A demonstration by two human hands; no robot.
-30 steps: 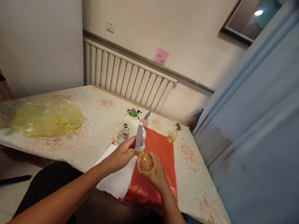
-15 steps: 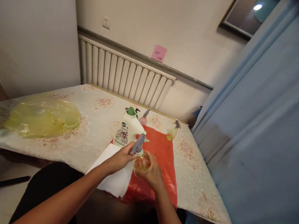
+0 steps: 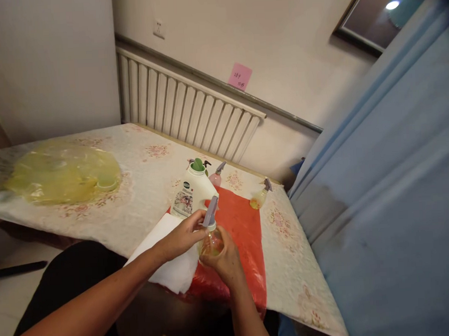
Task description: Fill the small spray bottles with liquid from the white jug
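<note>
My right hand (image 3: pixel 222 260) is wrapped round a small clear spray bottle (image 3: pixel 212 243) holding yellowish liquid, just above a red plastic sheet (image 3: pixel 242 227). My left hand (image 3: pixel 183 235) pinches the bottle's grey trigger spray head (image 3: pixel 211 212) at the neck. A folded white cloth (image 3: pixel 169 263) lies under my left wrist. A white jug with a green cap (image 3: pixel 194 188) stands just behind the hands.
A pink spray bottle (image 3: pixel 216 176) and a yellow spray bottle (image 3: pixel 259 198) stand at the table's far edge. A yellow plastic bag (image 3: pixel 59 171) lies on the floral tablecloth (image 3: pixel 142 182) at left. A radiator (image 3: pixel 184 112) lines the wall; a blue curtain (image 3: pixel 390 179) hangs at right.
The grey spray head has turned in my left hand's grip, from upright to tilted and back towards upright, and sits lower on the bottle. Both hands stay in place.
</note>
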